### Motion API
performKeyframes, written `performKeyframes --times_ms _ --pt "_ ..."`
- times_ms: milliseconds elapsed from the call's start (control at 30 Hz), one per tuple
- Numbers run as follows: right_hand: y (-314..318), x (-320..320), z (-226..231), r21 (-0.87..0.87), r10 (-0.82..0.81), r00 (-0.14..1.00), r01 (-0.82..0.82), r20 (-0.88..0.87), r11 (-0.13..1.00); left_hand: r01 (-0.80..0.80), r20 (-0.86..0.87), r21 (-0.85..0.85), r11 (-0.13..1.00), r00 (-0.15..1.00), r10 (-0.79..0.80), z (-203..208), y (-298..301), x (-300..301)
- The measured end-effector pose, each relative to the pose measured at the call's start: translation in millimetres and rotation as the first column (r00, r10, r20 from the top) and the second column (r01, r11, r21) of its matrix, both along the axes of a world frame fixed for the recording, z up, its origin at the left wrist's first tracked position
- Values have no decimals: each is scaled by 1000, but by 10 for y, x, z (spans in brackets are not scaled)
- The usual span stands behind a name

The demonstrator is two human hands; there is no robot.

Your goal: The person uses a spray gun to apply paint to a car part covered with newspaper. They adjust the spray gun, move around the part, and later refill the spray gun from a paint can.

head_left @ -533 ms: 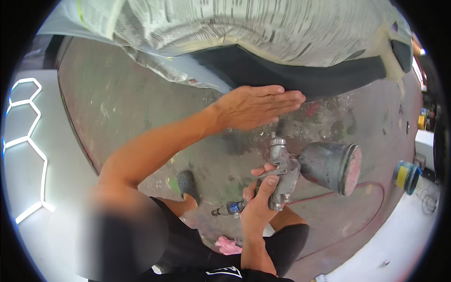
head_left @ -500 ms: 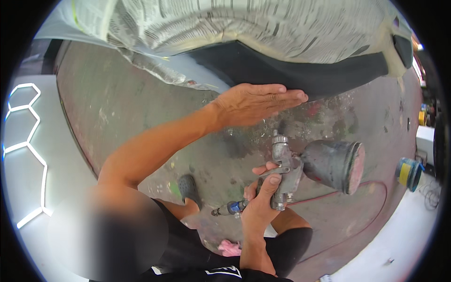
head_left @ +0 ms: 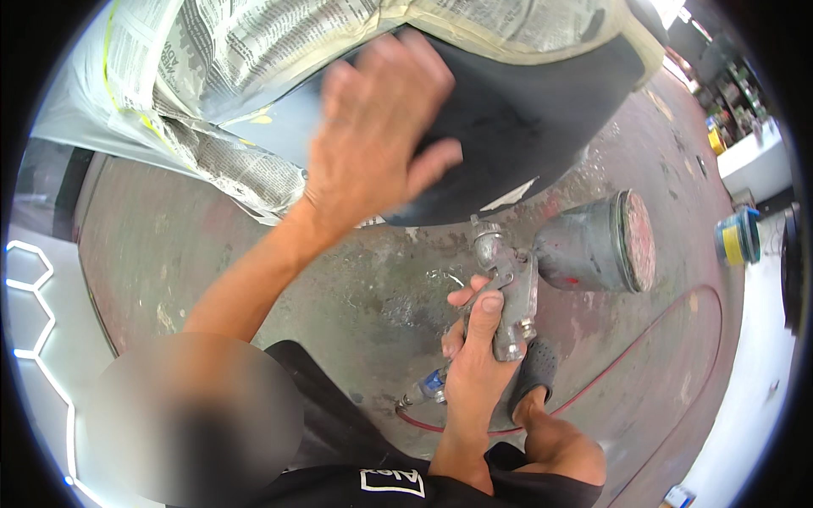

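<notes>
My left hand (head_left: 373,140), slightly blurred, has its fingers spread over a matte dark grey curved panel (head_left: 517,118). The palm faces the surface; whether it touches cannot be made out. Newspaper masking (head_left: 279,42) and tape frame the panel's upper edge. My right hand (head_left: 474,356) grips a metal spray gun (head_left: 508,279) by its handle, below the panel. The gun's grey paint cup (head_left: 584,245) lies tilted to the right. At the handle's lower end hangs a blue and metal air fitting (head_left: 430,385) with a red hose (head_left: 610,364).
The hose curves over the stained floor (head_left: 339,313) to the right. A blue tub with a yellow label (head_left: 737,237) stands at the right by a white wall. Hexagonal light strips (head_left: 55,313) glow at the left. My clog (head_left: 533,377) is beneath the gun.
My left hand has moved up and left over the panel, its fingers now spread instead of together. The spray gun stays in my right hand. The view has shifted, and the panel shows more.
</notes>
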State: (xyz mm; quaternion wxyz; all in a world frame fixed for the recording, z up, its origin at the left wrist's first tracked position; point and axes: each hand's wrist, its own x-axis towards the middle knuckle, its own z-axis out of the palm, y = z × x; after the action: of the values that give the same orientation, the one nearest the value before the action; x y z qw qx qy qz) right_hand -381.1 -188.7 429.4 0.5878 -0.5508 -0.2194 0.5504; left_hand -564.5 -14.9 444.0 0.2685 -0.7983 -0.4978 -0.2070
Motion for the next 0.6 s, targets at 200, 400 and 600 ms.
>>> performKeyframes --times_ms 200,400,600 --pt "-170 -197 73 8 -20 999 20 -31 1000 239 -533 83 967 831 -160 -712 -44 -45" --pt "-155 11 -105 46 -44 993 40 107 998 148 -156 172 974 980 -121 66 259 286" --pt "-144 83 -298 -75 -78 997 79 21 994 244 -760 169 955 650 -32 -1263 91 296"
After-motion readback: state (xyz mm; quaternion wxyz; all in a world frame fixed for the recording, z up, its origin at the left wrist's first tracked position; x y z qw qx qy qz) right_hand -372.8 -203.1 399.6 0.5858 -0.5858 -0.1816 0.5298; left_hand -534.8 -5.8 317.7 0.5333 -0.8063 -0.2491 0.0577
